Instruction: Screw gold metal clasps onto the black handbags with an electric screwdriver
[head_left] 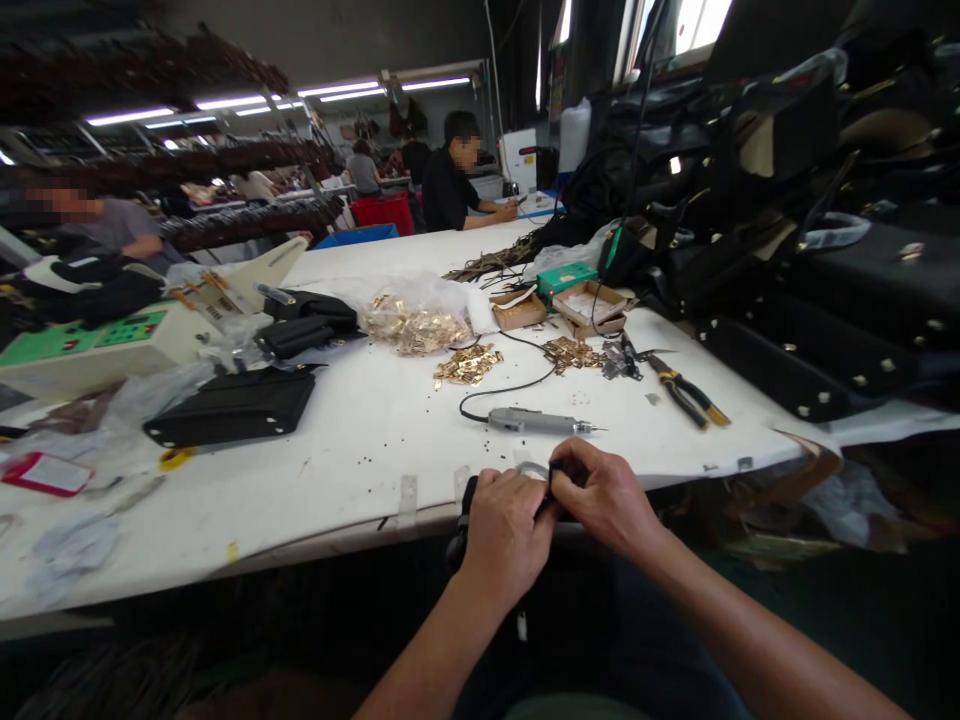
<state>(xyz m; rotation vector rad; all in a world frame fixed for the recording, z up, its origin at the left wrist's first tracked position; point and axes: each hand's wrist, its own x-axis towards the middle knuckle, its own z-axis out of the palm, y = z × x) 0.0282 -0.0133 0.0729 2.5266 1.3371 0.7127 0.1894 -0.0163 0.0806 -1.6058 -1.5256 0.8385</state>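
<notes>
At the table's near edge, my left hand (508,525) is closed around a black leather piece (466,500), which looks like part of a bag and is mostly covered by my fingers. A pale, plastic-wrapped band (532,470) shows between the two hands. My right hand (604,495) pinches the dark end of the same piece with thumb and forefinger. Just beyond my hands lies a grey electric screwdriver (517,420), its bit pointing right and its cord running back. Farther right rest pliers (686,390) with black and yellow handles.
Gold metal fittings lie in a loose pile (469,366) and a clear plastic bag (416,318). Small cardboard boxes (592,308) stand behind. Black bags (232,408) lie left, with more stacked right (795,330). A machine (105,340) stands at left. A person (454,180) works across the table.
</notes>
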